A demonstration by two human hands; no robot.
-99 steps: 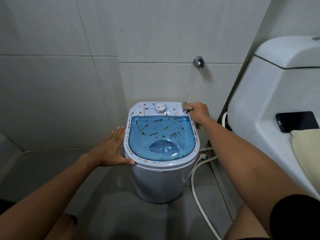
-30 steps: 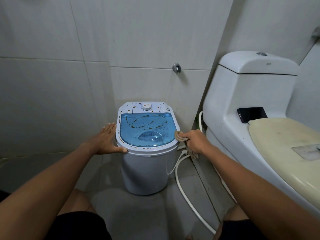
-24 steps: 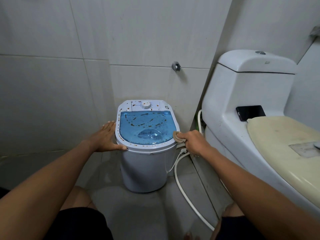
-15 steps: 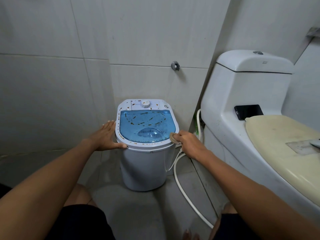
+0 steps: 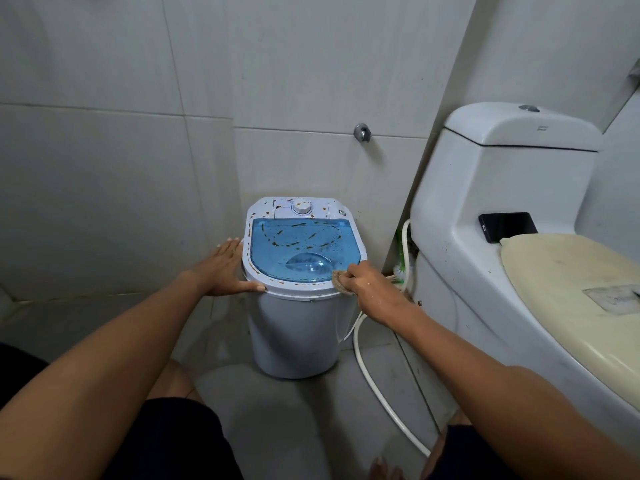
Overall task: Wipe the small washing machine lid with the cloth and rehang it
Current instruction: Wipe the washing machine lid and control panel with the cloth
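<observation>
A small white washing machine (image 5: 294, 334) stands on the bathroom floor against the tiled wall. Its clear blue lid (image 5: 301, 251) and white rim carry brown streaks and spots. My right hand (image 5: 367, 284) is closed around a bunched tan cloth (image 5: 338, 283), pressing it on the rim at the lid's front right corner. My left hand (image 5: 225, 268) lies flat against the machine's left side, fingers spread, thumb on the front rim. A white dial (image 5: 300, 207) sits on the control panel at the back.
A white toilet (image 5: 502, 209) with a cream seat cover (image 5: 581, 282) stands close on the right, a black phone (image 5: 507, 226) on its ledge. A white hose (image 5: 377, 386) runs across the floor right of the machine. A metal wall fitting (image 5: 362, 132) sits above. My knees are at the bottom.
My right hand has drawn the cloth along the right rim from the back corner down to the front right corner. The left hand has stayed on the machine's left side.
</observation>
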